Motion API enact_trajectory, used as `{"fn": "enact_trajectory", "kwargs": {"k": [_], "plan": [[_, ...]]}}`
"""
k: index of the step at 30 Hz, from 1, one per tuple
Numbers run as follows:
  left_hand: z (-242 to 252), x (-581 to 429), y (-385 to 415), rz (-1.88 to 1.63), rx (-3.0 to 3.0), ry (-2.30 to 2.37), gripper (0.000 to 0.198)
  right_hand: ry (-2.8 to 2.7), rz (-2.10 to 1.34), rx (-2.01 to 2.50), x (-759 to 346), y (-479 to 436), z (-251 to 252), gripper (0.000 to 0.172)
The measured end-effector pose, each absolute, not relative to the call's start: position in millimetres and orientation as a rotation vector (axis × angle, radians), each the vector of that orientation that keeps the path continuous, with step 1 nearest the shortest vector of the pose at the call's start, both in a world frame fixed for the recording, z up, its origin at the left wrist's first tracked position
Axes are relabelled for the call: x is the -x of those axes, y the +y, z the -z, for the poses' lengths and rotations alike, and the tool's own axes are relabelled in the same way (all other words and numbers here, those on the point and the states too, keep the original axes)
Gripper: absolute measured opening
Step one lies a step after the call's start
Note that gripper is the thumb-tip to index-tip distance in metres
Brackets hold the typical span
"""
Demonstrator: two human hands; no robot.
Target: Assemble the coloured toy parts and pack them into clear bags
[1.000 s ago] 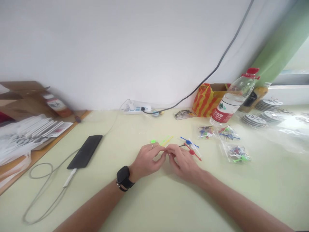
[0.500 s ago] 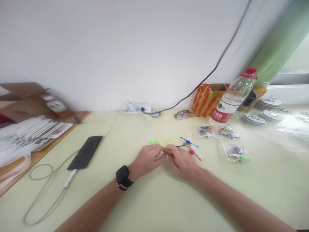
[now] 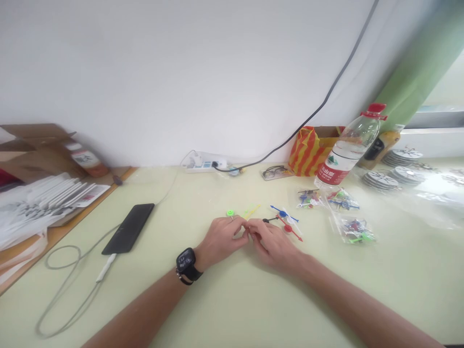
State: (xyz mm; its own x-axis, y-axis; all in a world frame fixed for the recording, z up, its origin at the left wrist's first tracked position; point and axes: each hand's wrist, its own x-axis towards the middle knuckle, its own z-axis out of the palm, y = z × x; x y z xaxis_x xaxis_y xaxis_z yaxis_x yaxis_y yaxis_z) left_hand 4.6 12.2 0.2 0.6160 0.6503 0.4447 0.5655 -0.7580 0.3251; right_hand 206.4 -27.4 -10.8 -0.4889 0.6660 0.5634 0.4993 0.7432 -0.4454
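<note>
Fingertips of my left hand [image 3: 224, 239] and my right hand [image 3: 271, 241] meet low over the table, both closed in a pinch. Whatever sits between them is hidden by the fingers. Just beyond lie a yellow plastic arrow spinner [image 3: 253, 211] and a small green round piece [image 3: 230, 212]. By my right hand's knuckles are a red arrow spinner [image 3: 288, 228], a blue one [image 3: 282, 213] and a black one [image 3: 270, 220], partly covered by the hand. A white piece lies among them.
Clear bags of coloured spinners [image 3: 357, 229] lie right, near a large water bottle [image 3: 339, 150] and stacked discs [image 3: 380, 180]. A striped bag [image 3: 311, 152] and a power strip [image 3: 203, 163] stand at the wall. Left are a cabled phone [image 3: 128, 228] and stacked white cards [image 3: 54, 195].
The watch face on my left wrist has lit up, and that wrist has turned slightly. Both hands stay pinched together in nearly the same place.
</note>
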Motion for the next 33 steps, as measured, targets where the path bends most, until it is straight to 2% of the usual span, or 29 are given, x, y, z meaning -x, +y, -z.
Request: {"fn": "enact_trajectory", "kwargs": {"k": [3,7,9,14,18,23,28,33], "plan": [[-4,-4,10,-0.838,-2.575,1.097,0.007,-2.209,-0.203,0.909,-208,-27,9,0.029],[-9,-1,10,-0.84,-2.376,1.096,0.027,-2.151,-0.112,1.094,-212,-25,5,0.024],[-8,0,11,-0.853,-2.301,1.049,0.029,-2.099,-0.108,1.13,-214,-24,4,0.026],[-7,1,17,-0.896,-2.283,1.032,0.027,-2.005,-0.321,1.1,-216,-24,3,0.04],[-6,3,20,-0.771,-2.521,0.999,0.03,-1.918,-0.399,1.105,-218,-22,4,0.038],[-1,0,21,-0.627,-2.737,1.061,0.023,-1.986,-0.152,1.177,-221,-17,3,0.026],[-1,-2,21,-0.635,-2.768,1.069,0.021,-2.269,0.061,1.208,-223,-13,4,0.01],[0,-2,23,-0.693,-2.695,1.098,0.014,-2.328,0.099,1.302,-228,-10,9,0.019]]}}
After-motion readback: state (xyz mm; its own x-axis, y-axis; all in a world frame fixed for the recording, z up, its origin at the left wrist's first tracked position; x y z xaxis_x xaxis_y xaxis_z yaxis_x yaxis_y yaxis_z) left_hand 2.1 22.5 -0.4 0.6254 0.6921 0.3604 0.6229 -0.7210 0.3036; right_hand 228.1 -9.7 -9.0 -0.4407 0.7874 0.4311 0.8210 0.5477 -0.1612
